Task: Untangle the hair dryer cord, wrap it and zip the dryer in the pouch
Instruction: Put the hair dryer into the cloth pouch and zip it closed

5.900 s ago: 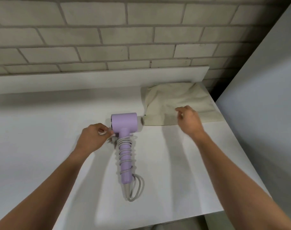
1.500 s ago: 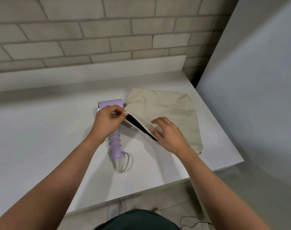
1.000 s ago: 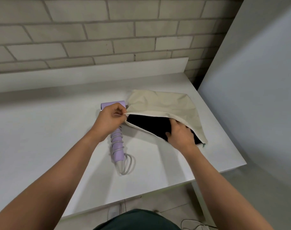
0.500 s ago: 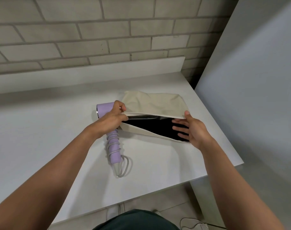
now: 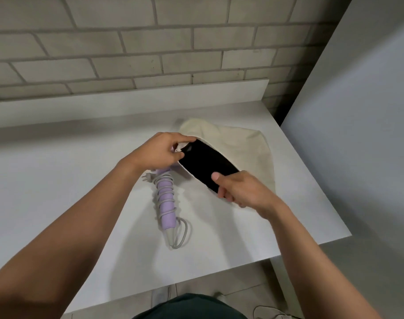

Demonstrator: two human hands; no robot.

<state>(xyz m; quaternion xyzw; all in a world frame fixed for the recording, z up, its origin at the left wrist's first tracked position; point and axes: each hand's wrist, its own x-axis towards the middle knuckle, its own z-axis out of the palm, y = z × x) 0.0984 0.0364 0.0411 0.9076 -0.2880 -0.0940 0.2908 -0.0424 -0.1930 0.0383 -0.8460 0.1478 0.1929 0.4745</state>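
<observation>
Your right hand point(image 5: 240, 191) now grips the pouch point(image 5: 241, 143) at its near edge | left hand point(image 5: 160, 150) pinches far edge | cloth limp; lift dryer point(image 5: 167, 218) by handle

A white table point(image 5: 58, 171) is standing against a pale brick wall point(image 5: 127, 42), with a grey panel point(image 5: 362, 134) rising along its right side.

White table point(image 5: 58, 169) with a lilac, cord-wrapped hair dryer point(image 5: 166, 204) and, just beside it, a cream pouch point(image 5: 242, 143).
</observation>
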